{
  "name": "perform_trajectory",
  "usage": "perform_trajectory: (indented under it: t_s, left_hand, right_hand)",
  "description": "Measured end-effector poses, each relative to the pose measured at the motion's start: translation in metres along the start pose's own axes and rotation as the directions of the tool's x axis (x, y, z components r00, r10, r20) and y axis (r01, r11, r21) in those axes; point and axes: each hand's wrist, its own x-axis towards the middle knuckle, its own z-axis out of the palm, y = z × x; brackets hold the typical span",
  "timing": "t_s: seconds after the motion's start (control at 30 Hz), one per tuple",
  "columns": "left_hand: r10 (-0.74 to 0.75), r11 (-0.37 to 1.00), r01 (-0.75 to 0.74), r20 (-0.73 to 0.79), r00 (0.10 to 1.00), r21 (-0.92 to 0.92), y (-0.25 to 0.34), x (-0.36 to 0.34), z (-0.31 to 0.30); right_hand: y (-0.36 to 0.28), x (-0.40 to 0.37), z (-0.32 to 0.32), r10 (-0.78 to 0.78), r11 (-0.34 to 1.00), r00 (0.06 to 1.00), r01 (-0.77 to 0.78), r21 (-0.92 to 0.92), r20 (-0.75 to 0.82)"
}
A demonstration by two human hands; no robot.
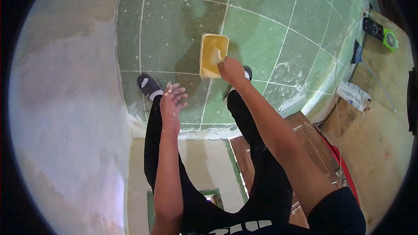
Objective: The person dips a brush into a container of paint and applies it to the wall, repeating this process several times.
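A yellow rectangular tub [209, 48] with whitish smears inside stands on the green tiled floor, between and just ahead of my feet. My right hand [231, 70] is closed at the tub's right edge, around a pale tool [217, 55] whose flat end reaches into the tub. The rest of the tool is hidden by my fingers. My left hand [172, 100], spotted with white material, hangs with fingers apart over the floor near my left foot and holds nothing.
White-splattered floor tiles [257, 30] spread ahead. A partly plastered wall [74, 104] rises at left. On the right are a white packet [353, 95], a green-and-black device [389, 40] and a thin hanging cord. A brown panelled door [311, 148] shows below.
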Motion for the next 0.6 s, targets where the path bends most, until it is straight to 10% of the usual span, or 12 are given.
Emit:
perform_trajectory:
  t_s: [0.6]
  left_hand:
    - [0.031,0.999,-0.032,0.047,0.998,0.039,-0.016,-0.006,0.003]
  right_hand:
    - [-0.01,0.018,0.006,-0.042,0.992,0.997,0.05,-0.119,0.067]
